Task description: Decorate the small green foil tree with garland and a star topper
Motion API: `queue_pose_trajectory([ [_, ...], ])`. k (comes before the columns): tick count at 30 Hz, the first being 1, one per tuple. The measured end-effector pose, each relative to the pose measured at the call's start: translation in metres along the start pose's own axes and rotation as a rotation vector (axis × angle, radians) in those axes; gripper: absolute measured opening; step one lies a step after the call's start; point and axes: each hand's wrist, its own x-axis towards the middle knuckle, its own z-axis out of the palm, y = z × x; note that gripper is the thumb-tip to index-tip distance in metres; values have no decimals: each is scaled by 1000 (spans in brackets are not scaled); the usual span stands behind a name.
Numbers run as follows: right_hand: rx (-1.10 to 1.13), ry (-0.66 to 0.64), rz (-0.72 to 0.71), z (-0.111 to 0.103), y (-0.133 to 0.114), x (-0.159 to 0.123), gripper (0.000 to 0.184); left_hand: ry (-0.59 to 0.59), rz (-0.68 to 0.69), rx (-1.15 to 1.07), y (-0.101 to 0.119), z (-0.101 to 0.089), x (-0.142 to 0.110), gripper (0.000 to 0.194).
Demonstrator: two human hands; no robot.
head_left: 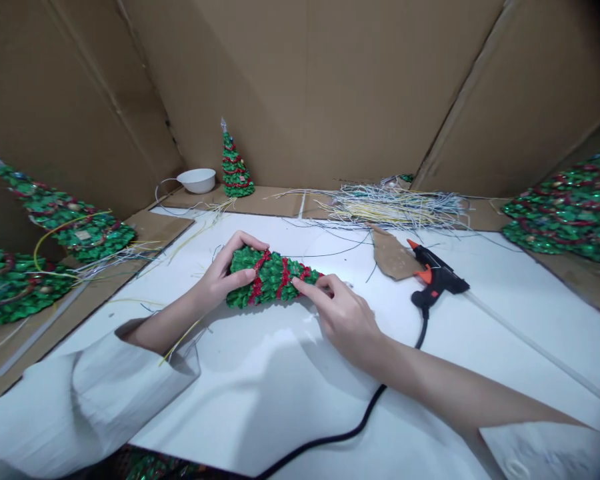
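A small green Christmas tree (270, 277) with red garland bands lies on its side above the white board (280, 360), its tip toward the right. My left hand (233, 270) is wrapped around its wide base end, thumb on the near face. My right hand (343, 310) grips the narrow end, index fingertip pressed on the green surface near a red band. The tree's very tip is hidden behind my right fingers. To the right of my right hand, a black and orange hot glue gun (436, 270) lies on the board.
Wires lie in a large bundle (395, 207) at the back. A brown scrap (393, 253) is beside the glue gun, whose black cord (340, 437) crosses the front. Decorated trees stand at the back (237, 167), left (75, 220) and right (570, 207). A white bowl (197, 180) sits back left; cardboard walls (330, 87) enclose the area.
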Motion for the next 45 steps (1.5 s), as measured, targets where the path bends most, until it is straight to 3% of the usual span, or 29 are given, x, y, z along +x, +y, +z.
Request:
queue_pose_trajectory([
  [5, 137, 55, 18, 3, 2, -1, 50, 8, 20, -11, -4, 0, 0, 40],
  [14, 149, 139, 12, -2, 1, 0, 40, -29, 89, 54, 1, 0, 1, 40],
  [30, -49, 191, -73, -12, 0, 0, 32, -28, 152, 123, 0, -1, 3, 41],
  [45, -447, 164, -149, -32, -19, 7, 29, -7, 143, 60, 0, 2, 3, 39],
])
